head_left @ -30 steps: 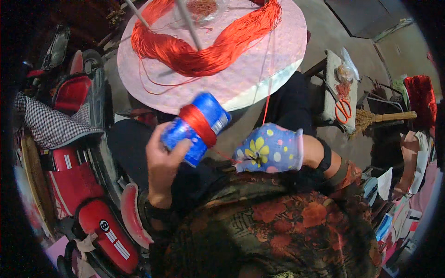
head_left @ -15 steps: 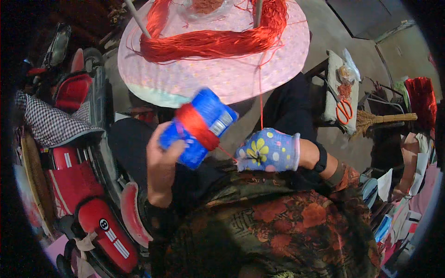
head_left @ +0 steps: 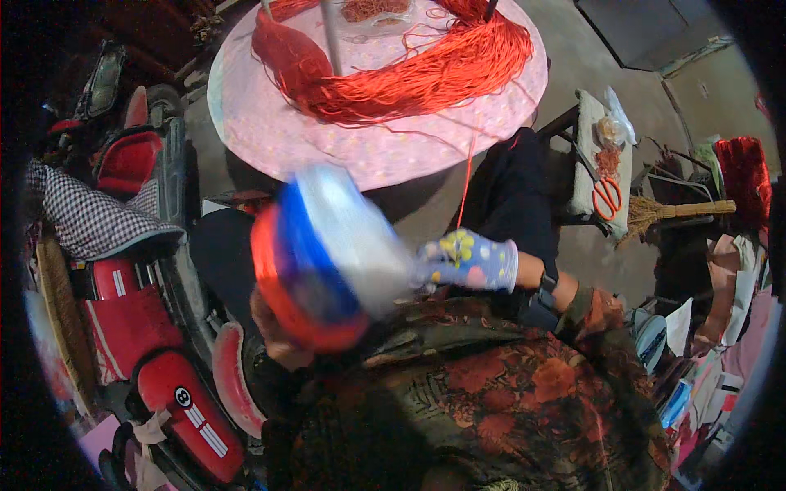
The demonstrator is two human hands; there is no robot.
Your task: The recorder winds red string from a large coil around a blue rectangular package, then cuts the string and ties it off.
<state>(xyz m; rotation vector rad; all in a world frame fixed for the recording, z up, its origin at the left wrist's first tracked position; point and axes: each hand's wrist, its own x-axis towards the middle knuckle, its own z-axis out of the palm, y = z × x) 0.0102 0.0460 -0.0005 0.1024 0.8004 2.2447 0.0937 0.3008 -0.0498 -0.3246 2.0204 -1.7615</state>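
Observation:
In my left hand (head_left: 278,340) is a blue-and-white pack (head_left: 340,233) with red cord wound around it, smeared by motion, its far side turned up. Most of that hand's fingers are hidden behind the pack. My right hand (head_left: 471,262), in a flowered blue glove, is closed around a strand of red cord (head_left: 467,188) in front of my lap. The strand runs up toward a large red skein (head_left: 409,94), which loops around upright rods (head_left: 331,41) over a round pink-covered tabletop (head_left: 368,155).
A bag of reddish bits (head_left: 372,10) lies inside the skein's loop. At right, orange-handled scissors (head_left: 607,199) rest on a padded stool (head_left: 585,155) beside a straw broom (head_left: 671,209). On the left stands a red-and-black scooter (head_left: 184,409) with a checked cloth (head_left: 98,209).
The pack has turned over in my left hand and come closer to me. The skein and its rods have rotated on the tabletop. My gloved right hand has shifted slightly.

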